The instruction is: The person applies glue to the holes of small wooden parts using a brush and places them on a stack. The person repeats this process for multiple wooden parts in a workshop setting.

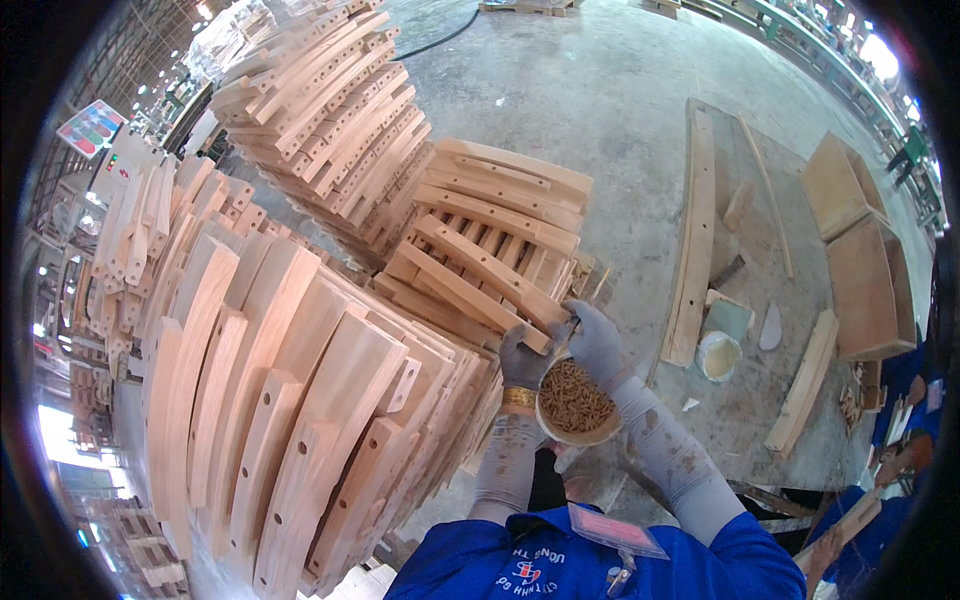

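My left hand (524,359), in a grey glove, closes around the near end of a pale wooden slat (462,288) on a stack. To its right, my right hand (597,343), also gloved, has its fingers bent together at the end of the neighbouring slat (492,270). What its fingertips hold, if anything, is too small to make out. Just below both hands, between my forearms, is a round tub (584,437) full of short brown wooden dowels (575,396). Both slats lie across other slats in the stack.
Tall stacks of curved, drilled wooden pieces (330,120) rise ahead and to the left (270,400). At right, a floor board holds a long slat (690,240) and a white pot (718,356). Beyond stand plywood boxes (870,285). Another person's blue sleeve (850,540) shows at lower right.
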`<state>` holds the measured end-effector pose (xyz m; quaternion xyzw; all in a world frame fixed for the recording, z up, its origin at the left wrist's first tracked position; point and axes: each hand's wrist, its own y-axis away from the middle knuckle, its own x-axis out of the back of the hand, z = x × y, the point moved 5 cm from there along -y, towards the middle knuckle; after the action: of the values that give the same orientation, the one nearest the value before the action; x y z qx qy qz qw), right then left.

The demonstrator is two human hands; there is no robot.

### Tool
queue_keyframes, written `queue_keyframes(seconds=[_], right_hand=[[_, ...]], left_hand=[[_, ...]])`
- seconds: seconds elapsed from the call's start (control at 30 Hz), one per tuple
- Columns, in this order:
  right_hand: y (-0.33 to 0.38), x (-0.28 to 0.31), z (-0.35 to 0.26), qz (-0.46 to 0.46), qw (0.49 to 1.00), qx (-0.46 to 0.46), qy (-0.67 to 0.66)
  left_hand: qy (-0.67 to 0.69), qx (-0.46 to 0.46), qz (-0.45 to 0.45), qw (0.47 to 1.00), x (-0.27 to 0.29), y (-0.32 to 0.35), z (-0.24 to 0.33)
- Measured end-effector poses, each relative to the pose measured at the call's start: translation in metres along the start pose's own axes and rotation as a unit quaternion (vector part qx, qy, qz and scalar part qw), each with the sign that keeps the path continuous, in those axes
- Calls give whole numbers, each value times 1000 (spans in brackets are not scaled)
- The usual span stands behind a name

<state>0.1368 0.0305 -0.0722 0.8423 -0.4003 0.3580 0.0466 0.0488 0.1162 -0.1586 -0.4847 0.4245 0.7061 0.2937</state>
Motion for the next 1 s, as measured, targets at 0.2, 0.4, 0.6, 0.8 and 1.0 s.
queue_keyframes(seconds=[0.2,0.4,0.6,0.8,1.0], right_hand=[[-10,-12,4,-91,995,-33,-30],[-7,-1,-6,-135,983,-45,-119],[13,34,-41,-18,984,172,35],[8,47,-64,36,993,112,-13],[-2,140,-142,135,958,252,-26]], left_hand=[[0,-56,-60,997,14,-2,3],[15,-19,-114,993,10,-10,5],[-41,-19,-42,998,-31,9,-6],[-149,-88,-63,983,-70,19,-3],[-80,-4,-129,988,-194,96,-29]])
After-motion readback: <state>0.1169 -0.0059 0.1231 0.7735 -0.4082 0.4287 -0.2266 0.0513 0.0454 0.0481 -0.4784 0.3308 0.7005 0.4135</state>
